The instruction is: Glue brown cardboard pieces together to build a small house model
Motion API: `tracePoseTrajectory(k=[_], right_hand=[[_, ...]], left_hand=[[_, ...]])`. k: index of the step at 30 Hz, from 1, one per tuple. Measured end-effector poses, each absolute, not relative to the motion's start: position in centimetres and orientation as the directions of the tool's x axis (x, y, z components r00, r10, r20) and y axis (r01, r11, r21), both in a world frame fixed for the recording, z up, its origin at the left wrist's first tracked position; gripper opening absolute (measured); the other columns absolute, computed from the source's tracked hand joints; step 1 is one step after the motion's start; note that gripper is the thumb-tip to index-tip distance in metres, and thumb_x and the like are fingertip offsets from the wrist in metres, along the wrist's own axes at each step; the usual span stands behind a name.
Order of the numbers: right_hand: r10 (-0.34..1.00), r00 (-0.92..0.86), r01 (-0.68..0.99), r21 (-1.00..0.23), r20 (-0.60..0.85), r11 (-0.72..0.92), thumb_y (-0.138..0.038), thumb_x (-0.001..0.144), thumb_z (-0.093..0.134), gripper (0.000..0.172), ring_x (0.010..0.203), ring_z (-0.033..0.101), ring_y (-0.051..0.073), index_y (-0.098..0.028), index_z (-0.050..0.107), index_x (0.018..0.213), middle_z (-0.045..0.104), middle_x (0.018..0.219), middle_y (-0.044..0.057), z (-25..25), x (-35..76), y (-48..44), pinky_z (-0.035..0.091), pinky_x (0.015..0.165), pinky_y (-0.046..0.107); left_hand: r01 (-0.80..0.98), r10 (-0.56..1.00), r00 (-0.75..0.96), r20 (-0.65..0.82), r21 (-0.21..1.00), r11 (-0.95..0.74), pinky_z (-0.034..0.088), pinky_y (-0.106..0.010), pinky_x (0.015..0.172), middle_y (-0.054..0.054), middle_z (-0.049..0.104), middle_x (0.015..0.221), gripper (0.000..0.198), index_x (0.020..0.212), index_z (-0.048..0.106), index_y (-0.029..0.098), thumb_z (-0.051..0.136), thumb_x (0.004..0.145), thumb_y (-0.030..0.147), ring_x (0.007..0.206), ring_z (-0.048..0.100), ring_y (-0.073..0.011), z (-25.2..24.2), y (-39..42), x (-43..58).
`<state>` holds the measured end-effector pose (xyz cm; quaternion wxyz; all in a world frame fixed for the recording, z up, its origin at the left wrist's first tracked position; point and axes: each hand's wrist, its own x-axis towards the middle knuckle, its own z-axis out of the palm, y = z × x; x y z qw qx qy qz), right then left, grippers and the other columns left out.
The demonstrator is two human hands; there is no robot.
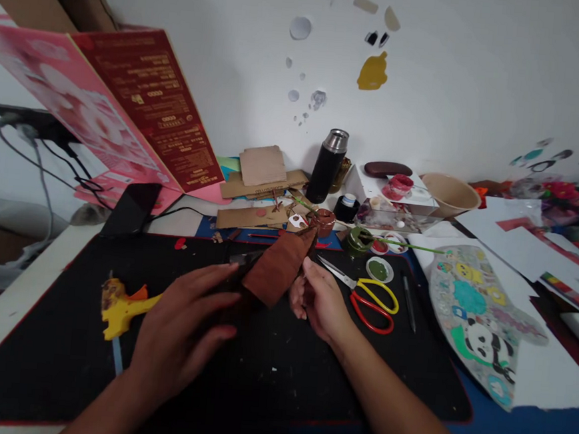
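Note:
A reddish-brown painted cardboard piece point(276, 269) is held tilted above the black mat point(276, 390). Its right edge is pinched by my right hand point(320, 300), thumb on the near side. My left hand point(180, 329) has its fingers spread, close to the left of the cardboard piece. Whether those fingertips touch it I cannot tell. Under my left hand's far side lies a yellow glue gun point(122, 307), partly covered by the hand. Scissors point(364, 293) with one yellow and one red handle rest open, right of my right hand.
Behind the mat stand a black thermos point(326, 170), a brown paint jar point(325, 222) and a green paint jar point(356, 241) with a brush across it. A pen point(409, 303), a green-stained lid point(379, 269), a phone point(132, 208) and a painted panda board point(482, 319) lie around.

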<state>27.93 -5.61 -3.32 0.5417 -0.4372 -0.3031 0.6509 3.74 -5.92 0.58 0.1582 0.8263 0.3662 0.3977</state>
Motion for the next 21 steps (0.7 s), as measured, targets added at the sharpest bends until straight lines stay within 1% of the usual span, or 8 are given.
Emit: tracePoseTrajectory(k=[2,4,6,9,11,14,18,21], right_hand=[[0.966,-0.057,-0.419,-0.873,-0.251,-0.251,-0.073,0.085,0.07,0.059,0.034,0.044,0.008,-0.021,0.047,0.067,0.051,0.048,-0.005,-3.3,28.1,-5.6,0.031,0.032,0.019],[0.961,-0.101,-0.389,-0.879,-0.258,-0.277,-0.073,0.085,0.07,0.059,0.034,0.045,0.008,-0.021,0.048,0.067,0.054,0.048,-0.005,-3.2,28.3,-5.6,0.031,0.033,0.018],[0.953,-0.16,-0.347,-0.889,-0.258,-0.299,-0.072,0.086,0.07,0.059,0.033,0.046,0.008,-0.021,0.048,0.068,0.056,0.048,-0.004,-3.0,28.4,-5.6,0.03,0.033,0.018],[0.935,-0.253,-0.258,-0.915,-0.247,-0.312,-0.071,0.089,0.067,0.057,0.034,0.048,0.008,-0.02,0.05,0.069,0.059,0.049,-0.003,-2.6,28.4,-5.6,0.03,0.033,0.017],[0.925,-0.298,-0.205,-0.931,-0.235,-0.303,-0.072,0.089,0.066,0.057,0.035,0.049,0.009,-0.02,0.052,0.07,0.059,0.05,-0.003,-2.4,28.3,-5.5,0.031,0.034,0.017],[0.927,-0.295,-0.176,-0.94,-0.232,-0.291,-0.073,0.088,0.067,0.056,0.035,0.045,0.008,-0.02,0.056,0.074,0.053,0.05,-0.007,-2.3,28.0,-5.3,0.031,0.035,0.018],[0.949,-0.193,-0.196,-0.938,-0.25,-0.287,-0.072,0.084,0.072,0.054,0.039,0.038,0.007,-0.019,0.062,0.083,0.048,0.055,-0.009,-2.6,27.7,-5.0,0.029,0.037,0.019],[0.963,-0.14,-0.202,-0.945,-0.232,-0.257,-0.074,0.082,0.072,0.055,0.044,0.039,0.008,-0.019,0.067,0.088,0.048,0.058,-0.008,-2.8,27.6,-4.9,0.03,0.041,0.021]], left_hand=[[0.377,0.869,0.266,0.417,0.785,-0.492,0.051,-0.048,0.109,-0.009,0.064,0.146,0.035,0.128,0.068,0.03,0.06,0.1,0.05,0.131,0.062,-0.0336,0.6,-5.8,3.4],[0.197,0.968,0.171,0.183,0.956,-0.216,0.052,-0.049,0.106,-0.013,0.061,0.149,0.049,0.139,0.062,0.028,0.053,0.101,0.059,0.13,0.062,-0.0345,0.3,-5.4,3.6],[0.016,0.978,0.19,-0.088,0.996,0.087,0.056,-0.049,0.1,-0.016,0.062,0.148,0.06,0.144,0.06,0.025,0.054,0.099,0.065,0.127,0.065,-0.0356,-0.1,-4.9,4.0],[-0.11,0.841,0.376,-0.388,0.883,0.456,0.058,-0.047,0.092,-0.018,0.068,0.142,0.063,0.141,0.065,0.023,0.058,0.096,0.067,0.121,0.069,-0.0366,-0.5,-4.4,5.0],[-0.123,0.731,0.513,-0.45,0.804,0.582,0.057,-0.045,0.091,-0.018,0.072,0.134,0.059,0.134,0.071,0.022,0.06,0.096,0.065,0.117,0.071,-0.0358,-0.4,-4.5,5.7],[-0.187,0.676,0.597,-0.431,0.745,0.64,0.056,-0.041,0.09,-0.018,0.076,0.127,0.055,0.128,0.074,0.02,0.064,0.095,0.062,0.116,0.072,-0.0347,-0.1,-4.7,6.4],[-0.26,0.715,0.557,-0.422,0.729,0.633,0.057,-0.035,0.079,-0.015,0.076,0.128,0.051,0.131,0.072,0.023,0.074,0.091,0.054,0.109,0.074,-0.0317,-0.4,-4.9,7.2],[-0.307,0.746,0.505,-0.434,0.718,0.625,0.058,-0.036,0.083,-0.013,0.074,0.132,0.051,0.132,0.071,0.026,0.079,0.088,0.049,0.112,0.073,-0.0316,-1.0,-5.0,7.8]])
